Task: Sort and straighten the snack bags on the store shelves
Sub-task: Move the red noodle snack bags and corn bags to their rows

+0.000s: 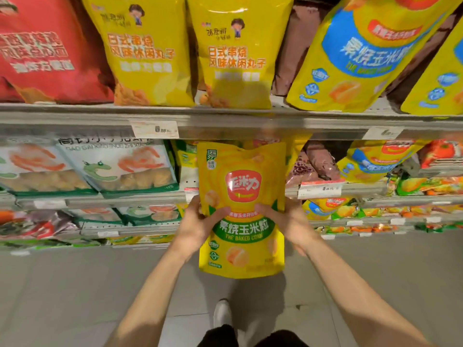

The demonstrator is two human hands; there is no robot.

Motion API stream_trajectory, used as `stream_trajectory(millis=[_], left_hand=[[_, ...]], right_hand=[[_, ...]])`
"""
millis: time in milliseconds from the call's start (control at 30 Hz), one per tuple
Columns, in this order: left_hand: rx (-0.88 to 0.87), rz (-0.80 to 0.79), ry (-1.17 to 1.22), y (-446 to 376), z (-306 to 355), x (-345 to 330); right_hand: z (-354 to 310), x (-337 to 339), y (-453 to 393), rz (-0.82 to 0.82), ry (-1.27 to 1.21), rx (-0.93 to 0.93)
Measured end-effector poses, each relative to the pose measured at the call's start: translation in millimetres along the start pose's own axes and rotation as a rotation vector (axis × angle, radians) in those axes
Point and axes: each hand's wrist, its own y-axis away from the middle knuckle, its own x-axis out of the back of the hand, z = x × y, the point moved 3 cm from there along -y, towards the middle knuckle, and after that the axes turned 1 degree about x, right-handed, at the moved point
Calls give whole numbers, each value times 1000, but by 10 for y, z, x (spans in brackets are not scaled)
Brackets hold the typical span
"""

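Head view: a yellow baked corn bag (241, 209) is held upright before the shelves (225, 121) — left hand (198, 224) and right hand (288, 221) each clenched on a side edge.

Top shelf: one red bag (42, 51), two yellow ball-snack bags (142, 53), two blue-banded corn bags (355, 53)

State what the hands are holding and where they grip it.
Both hands hold one yellow corn bag upright in front of the shelves. The left hand grips its left edge and the right hand its right edge, both about mid-height, thumbs across the front.
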Motion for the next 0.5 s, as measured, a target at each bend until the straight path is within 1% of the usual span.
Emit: stream_trajectory(millis=[133,233,333,433,500], left_hand=[[-2,71,33,-19,-48,127],[-45,84,-26,-87,-35,199],[-90,93,-48,-223,110,258],[-146,183,-67,-424,288,352],[-170,226,-99,-515,404,386]], right_hand=[[-1,-106,-178,-23,-30,-16],[-135,-180,-406,-79,-12,38],[-323,-270,-657,-55,27,94],[-474,-319,-848,-34,49,182],[-494,-333,-911,-31,43,185]])
